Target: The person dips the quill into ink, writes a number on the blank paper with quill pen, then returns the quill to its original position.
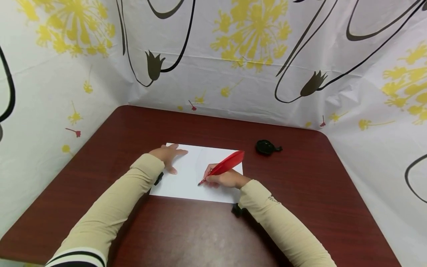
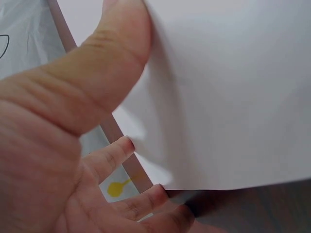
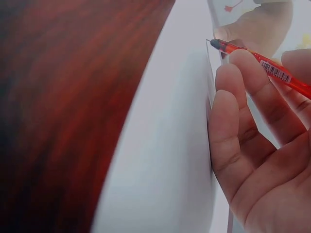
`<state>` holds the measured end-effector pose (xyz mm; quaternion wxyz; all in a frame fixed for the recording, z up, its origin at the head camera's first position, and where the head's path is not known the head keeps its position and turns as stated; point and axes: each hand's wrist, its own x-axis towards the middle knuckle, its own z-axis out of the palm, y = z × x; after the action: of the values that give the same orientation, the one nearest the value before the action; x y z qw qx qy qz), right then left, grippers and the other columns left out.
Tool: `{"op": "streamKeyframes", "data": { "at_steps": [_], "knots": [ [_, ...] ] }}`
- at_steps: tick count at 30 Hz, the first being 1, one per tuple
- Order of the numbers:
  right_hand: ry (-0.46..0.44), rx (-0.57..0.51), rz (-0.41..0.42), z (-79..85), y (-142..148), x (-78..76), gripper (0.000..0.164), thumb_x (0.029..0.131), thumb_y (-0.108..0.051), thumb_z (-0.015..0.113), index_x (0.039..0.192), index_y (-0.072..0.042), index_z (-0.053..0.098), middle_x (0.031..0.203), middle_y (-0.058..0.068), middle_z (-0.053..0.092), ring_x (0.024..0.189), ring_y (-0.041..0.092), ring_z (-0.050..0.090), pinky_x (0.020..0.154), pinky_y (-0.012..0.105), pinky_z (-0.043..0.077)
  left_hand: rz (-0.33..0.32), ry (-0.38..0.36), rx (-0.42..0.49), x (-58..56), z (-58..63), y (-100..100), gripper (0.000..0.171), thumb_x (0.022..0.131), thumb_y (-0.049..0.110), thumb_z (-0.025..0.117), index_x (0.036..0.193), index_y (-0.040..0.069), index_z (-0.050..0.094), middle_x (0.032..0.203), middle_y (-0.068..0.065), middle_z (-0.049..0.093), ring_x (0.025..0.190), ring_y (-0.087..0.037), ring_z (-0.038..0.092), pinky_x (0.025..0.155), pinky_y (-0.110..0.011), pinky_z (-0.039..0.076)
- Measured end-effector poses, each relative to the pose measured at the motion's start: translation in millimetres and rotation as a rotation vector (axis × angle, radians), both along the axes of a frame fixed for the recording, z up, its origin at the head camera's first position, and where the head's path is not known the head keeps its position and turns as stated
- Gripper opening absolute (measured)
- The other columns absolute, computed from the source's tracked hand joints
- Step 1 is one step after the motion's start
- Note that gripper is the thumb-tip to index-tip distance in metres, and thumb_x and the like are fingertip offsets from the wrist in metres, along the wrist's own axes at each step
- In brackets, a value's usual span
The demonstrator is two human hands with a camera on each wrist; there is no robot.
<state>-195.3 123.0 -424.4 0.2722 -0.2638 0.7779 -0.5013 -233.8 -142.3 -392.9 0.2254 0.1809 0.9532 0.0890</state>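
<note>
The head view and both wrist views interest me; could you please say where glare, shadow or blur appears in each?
Head view: pale glare on the near part of the red-brown table; left wrist view: soft shadow on the white paper beside the left hand; right wrist view: the table's grain is blurred, the red feather pen sharper.

We see a reddish-brown table (image 1: 200, 233) carrying a white sheet of paper (image 1: 185, 181) and, right of the sheet, a small dark object (image 1: 265, 147) with a narrow tail.
</note>
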Motion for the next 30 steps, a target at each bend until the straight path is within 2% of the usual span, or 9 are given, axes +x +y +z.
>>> {"op": "streamKeyframes", "data": {
  "at_steps": [4,11,20,30],
  "knots": [
    [0.012,-0.004,0.039,1.0,2.5,2.4,0.010,0.092,-0.012,0.062,0.100,-0.006,0.065,0.089,0.011,0.068,0.069,0.018,0.058,0.063,0.028,0.049,0.001,-0.001,0.001,-0.6,0.1,0.5,0.089,0.078,0.033,0.081,0.153,0.022,0.033,0.157,-0.021,0.020,0.136,-0.054,0.021,0.100,-0.068,0.029],
    [0.025,-0.007,0.068,4.3,5.0,5.6,0.011,0.093,-0.006,0.060,0.102,0.000,0.064,0.089,0.022,0.065,0.070,0.023,0.056,0.062,0.028,0.048,0.004,0.000,-0.001,-1.4,-1.0,-0.5,0.088,0.080,0.032,0.080,0.153,0.024,0.032,0.158,-0.020,0.019,0.137,-0.051,0.022,0.099,-0.067,0.032],
    [0.026,0.031,0.108,5.6,10.8,7.5,0.009,0.092,-0.015,0.065,0.100,-0.010,0.066,0.083,0.009,0.067,0.067,0.017,0.059,0.062,0.029,0.051,0.006,-0.008,-0.001,-2.3,-1.8,-0.7,0.089,0.080,0.032,0.080,0.153,0.023,0.031,0.158,-0.020,0.018,0.138,-0.053,0.019,0.101,-0.067,0.029],
    [0.011,0.096,0.088,7.7,16.5,9.3,0.007,0.091,-0.017,0.066,0.096,-0.012,0.067,0.084,0.008,0.069,0.069,0.017,0.061,0.063,0.030,0.052,-0.007,-0.003,0.001,-1.5,-1.8,0.1,0.087,0.081,0.031,0.080,0.153,0.024,0.031,0.158,-0.020,0.018,0.137,-0.053,0.021,0.100,-0.066,0.032]
  ]
}}
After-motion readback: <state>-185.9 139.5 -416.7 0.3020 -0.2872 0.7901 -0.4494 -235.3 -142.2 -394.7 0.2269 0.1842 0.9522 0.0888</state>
